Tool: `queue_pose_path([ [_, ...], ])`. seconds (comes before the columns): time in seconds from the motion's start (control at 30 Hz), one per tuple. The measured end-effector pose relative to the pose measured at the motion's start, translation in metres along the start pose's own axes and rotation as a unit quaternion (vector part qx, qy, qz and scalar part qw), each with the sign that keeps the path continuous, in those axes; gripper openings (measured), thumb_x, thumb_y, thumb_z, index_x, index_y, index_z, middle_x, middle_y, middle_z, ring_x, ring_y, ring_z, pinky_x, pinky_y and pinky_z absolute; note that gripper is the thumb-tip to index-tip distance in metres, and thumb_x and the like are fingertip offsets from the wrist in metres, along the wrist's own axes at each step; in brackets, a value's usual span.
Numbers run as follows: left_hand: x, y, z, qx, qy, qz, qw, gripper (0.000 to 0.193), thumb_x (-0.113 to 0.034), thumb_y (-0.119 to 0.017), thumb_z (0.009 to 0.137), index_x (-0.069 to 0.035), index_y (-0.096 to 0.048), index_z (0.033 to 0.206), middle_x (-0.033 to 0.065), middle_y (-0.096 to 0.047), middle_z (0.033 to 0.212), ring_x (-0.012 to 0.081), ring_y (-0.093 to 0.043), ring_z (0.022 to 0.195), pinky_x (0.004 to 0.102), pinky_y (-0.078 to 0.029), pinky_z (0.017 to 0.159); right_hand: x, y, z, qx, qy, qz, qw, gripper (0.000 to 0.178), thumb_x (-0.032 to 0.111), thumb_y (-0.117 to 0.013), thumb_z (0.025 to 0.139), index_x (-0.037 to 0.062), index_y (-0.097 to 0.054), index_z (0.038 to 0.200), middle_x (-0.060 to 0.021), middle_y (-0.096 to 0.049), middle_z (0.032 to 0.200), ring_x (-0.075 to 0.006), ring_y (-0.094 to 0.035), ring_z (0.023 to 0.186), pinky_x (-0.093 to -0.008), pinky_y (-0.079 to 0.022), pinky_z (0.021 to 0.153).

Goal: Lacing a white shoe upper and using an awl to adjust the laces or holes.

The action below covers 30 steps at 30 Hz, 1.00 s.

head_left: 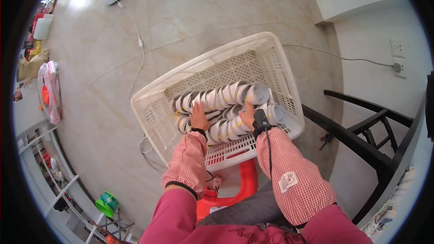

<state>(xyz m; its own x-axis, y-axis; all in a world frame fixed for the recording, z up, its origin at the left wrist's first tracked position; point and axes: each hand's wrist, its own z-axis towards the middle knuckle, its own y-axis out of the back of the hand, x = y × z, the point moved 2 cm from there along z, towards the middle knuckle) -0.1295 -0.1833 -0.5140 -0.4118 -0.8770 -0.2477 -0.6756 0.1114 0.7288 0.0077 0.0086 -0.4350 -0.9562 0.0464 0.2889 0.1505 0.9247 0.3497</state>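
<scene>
Two long rows of nested white curved pieces with grey insides and yellow marks, the upper row and the lower row, lie in a white plastic basket. Their exact kind is unclear. My left hand rests on the rows toward their left part, fingers stretched out. Toward the right end, my right hand touches the pieces with thumb and fingers apart. Some fingertips are hidden among the pieces. Between both hands, a few loosely placed pieces show in the gap.
The basket stands against a red plastic stool before my legs. A black metal frame is at the right, near a wall socket with a plugged cable. A white cord crosses the floor; a plastic bag lies left.
</scene>
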Motion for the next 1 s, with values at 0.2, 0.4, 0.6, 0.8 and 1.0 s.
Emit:
queue_pose_path([
  [0.2, 0.012, -0.008, 0.009, -0.014, -0.056, -0.085, 0.995, 0.102, -0.014, -0.081, 0.064, -0.015, -0.024, 0.149, 0.0163, -0.014, 0.157, 0.0360, -0.019, 0.143, 0.0554, -0.025, 0.112, 0.000, -0.001, -0.020, -0.100, 0.090, 0.072, 0.988, 0.052, 0.023, -0.063, 0.084, 0.0052, -0.053, 0.133, -0.0190, -0.054, 0.133, -0.0324, -0.049, 0.125, -0.0408, -0.040, 0.104],
  [0.4, -0.046, 0.000, 0.018, -0.075, -0.006, 0.054, 0.996, 0.078, -0.010, -0.071, 0.070, -0.016, -0.038, 0.141, 0.0148, -0.033, 0.148, 0.0328, -0.034, 0.135, 0.0541, -0.030, 0.107, 0.017, 0.000, -0.073, -0.153, 0.164, 0.148, 0.963, 0.027, 0.013, -0.062, 0.083, 0.0024, -0.069, 0.107, -0.0132, -0.071, 0.099, -0.0243, -0.069, 0.092, -0.0337, -0.052, 0.083],
  [0.6, -0.182, -0.019, 0.033, -0.151, -0.297, 0.105, 0.937, 0.051, -0.015, -0.056, 0.081, -0.015, -0.050, 0.133, 0.0117, -0.042, 0.143, 0.0320, -0.036, 0.134, 0.0596, -0.023, 0.109, 0.063, 0.030, -0.209, -0.187, 0.281, 0.234, 0.912, 0.014, 0.005, -0.057, 0.087, 0.0018, -0.066, 0.097, -0.0149, -0.068, 0.091, -0.0307, -0.066, 0.087, -0.0366, -0.050, 0.075],
  [0.8, -0.246, -0.037, 0.052, -0.064, -0.342, 0.190, 0.918, 0.035, -0.022, -0.045, 0.094, -0.016, -0.057, 0.126, 0.0034, -0.041, 0.146, 0.0288, -0.031, 0.139, 0.0636, -0.010, 0.111, 0.033, 0.052, -0.289, -0.269, 0.293, 0.120, 0.910, 0.013, 0.000, -0.060, 0.084, 0.0020, -0.066, 0.095, -0.0130, -0.067, 0.088, -0.0298, -0.064, 0.084, -0.0368, -0.048, 0.074],
  [1.0, -0.180, -0.024, 0.069, 0.141, -0.164, 0.356, 0.909, 0.038, -0.027, -0.042, 0.097, -0.019, -0.058, 0.131, 0.0024, -0.052, 0.137, 0.0280, -0.028, 0.141, 0.0627, -0.002, 0.114, 0.028, 0.048, -0.288, -0.209, 0.227, 0.154, 0.938, 0.012, 0.000, -0.060, 0.083, 0.0015, -0.065, 0.094, -0.0126, -0.066, 0.087, -0.0295, -0.064, 0.083, -0.0376, -0.047, 0.076],
])
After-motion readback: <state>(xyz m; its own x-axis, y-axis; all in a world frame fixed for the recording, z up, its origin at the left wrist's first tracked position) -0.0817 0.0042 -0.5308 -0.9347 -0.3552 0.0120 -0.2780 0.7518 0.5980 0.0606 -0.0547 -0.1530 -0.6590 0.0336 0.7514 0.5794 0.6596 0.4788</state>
